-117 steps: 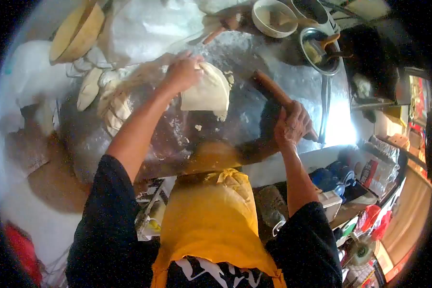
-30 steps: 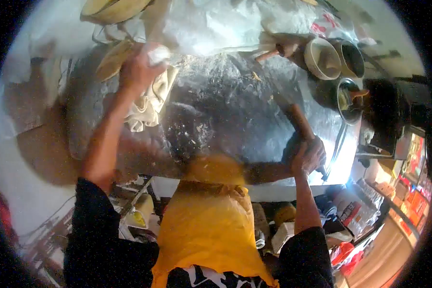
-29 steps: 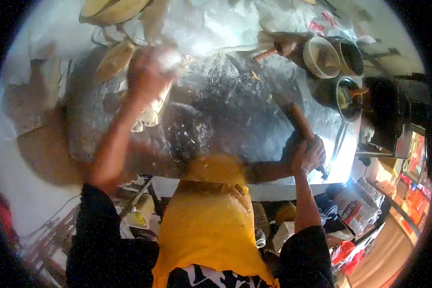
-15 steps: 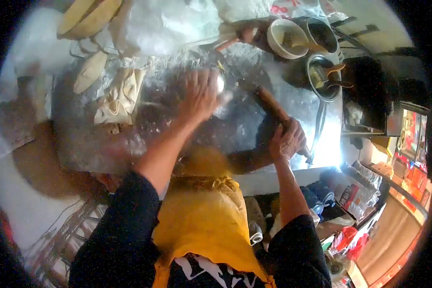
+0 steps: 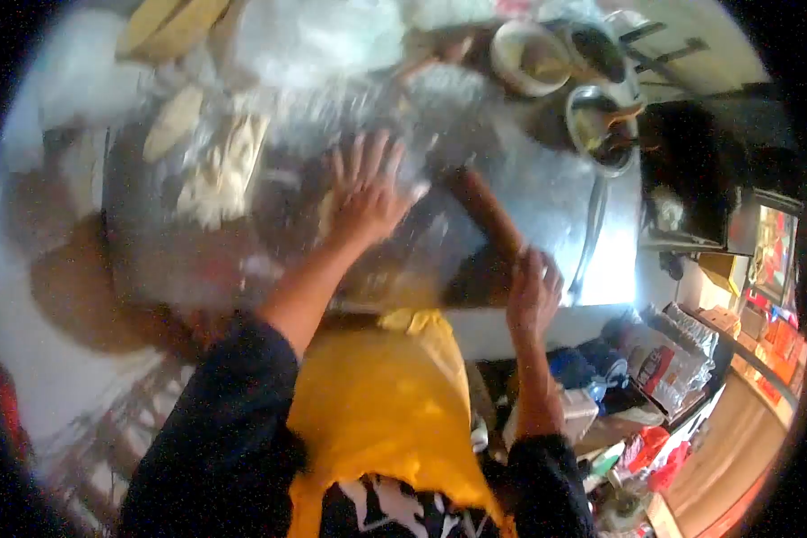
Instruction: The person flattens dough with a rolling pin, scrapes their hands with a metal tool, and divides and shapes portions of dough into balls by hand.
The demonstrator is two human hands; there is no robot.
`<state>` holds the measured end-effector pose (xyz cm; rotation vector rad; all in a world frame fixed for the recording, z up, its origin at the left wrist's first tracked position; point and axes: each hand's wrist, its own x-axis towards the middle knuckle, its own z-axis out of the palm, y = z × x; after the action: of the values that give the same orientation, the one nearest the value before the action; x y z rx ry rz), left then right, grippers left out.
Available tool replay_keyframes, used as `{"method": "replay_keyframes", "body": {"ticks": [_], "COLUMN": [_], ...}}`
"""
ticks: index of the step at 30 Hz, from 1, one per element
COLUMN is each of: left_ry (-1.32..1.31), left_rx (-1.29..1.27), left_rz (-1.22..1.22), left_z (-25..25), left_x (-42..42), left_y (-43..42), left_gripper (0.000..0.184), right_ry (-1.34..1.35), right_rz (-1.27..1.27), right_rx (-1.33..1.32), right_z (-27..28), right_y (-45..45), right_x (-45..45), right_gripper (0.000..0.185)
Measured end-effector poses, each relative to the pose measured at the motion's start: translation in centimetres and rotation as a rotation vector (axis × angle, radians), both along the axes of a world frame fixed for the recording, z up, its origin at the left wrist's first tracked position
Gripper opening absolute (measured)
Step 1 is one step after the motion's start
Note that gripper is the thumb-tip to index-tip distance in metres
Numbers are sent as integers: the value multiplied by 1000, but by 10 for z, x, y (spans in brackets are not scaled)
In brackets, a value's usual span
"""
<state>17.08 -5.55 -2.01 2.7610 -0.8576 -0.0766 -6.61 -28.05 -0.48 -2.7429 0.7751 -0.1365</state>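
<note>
My left hand [image 5: 366, 193] lies palm down over the floured dark worktop [image 5: 305, 260], its fingers spread. A bit of something pale shows at its left edge, too blurred to name. My right hand [image 5: 536, 280] is wrapped round the near end of a wooden rolling pin [image 5: 490, 212], which slants away to the upper left. Left of my left hand lies a folded, crumpled piece of pale dough [image 5: 224, 175]. Beside that is a flat oval piece [image 5: 174, 124].
A white bowl [image 5: 529, 59], a dark bowl [image 5: 598, 54] and a metal bowl with wooden handles [image 5: 588, 133] stand at the upper right. White plastic [image 5: 318, 40] lies along the far side. A round wooden container [image 5: 166, 27] is at the upper left.
The white lump under my left hand half a second ago no longer shows there, and its fingers have spread. My right hand still grips the rolling pin. The view has shifted and blurred.
</note>
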Motion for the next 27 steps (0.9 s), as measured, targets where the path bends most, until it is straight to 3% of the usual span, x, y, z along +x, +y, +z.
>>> {"method": "replay_keyframes", "body": {"ticks": [4,6,10,14,15,16,18,19,20,22,24,27], "left_ry": [-7,188,-48,61,443,518,305,356,-24,-26,-82,39], "left_rx": [-50,-105,-153,-187,-609,-721,-326,-400,-104,33,-72,-57], "left_rz": [-1,-123,18,-9,108,193,89,79,4,-113,-247,-265], "left_z": [10,0,20,7,-12,-8,43,33,27,24,16,18], "left_x": [9,20,20,28,36,39,44,52,62,92,114,67], "left_y": [9,34,45,58,70,85,112,120,120,109,101,119], "left_gripper": [73,70,68,64,61,58,57,57,55,54,57,64], "right_ry": [-20,0,-42,83,-54,74,43,84,127,-69,-92,77], "right_rz": [-9,-2,29,93,275,320,466,485,508,595,443,432], "right_rx": [-55,-6,-18,210,104,95,79,73,67,-173,-92,-67], "right_z": [14,18,12,51,49,84,76,59,37,-8,-3,-17], "right_y": [2,4,3,41,50,73,96,101,101,76,74,92], "right_x": [7,9,6,30,31,48,75,101,132,190,229,157], "right_gripper": [47,48,45,33,30,32,40,44,49,57,61,75]}}
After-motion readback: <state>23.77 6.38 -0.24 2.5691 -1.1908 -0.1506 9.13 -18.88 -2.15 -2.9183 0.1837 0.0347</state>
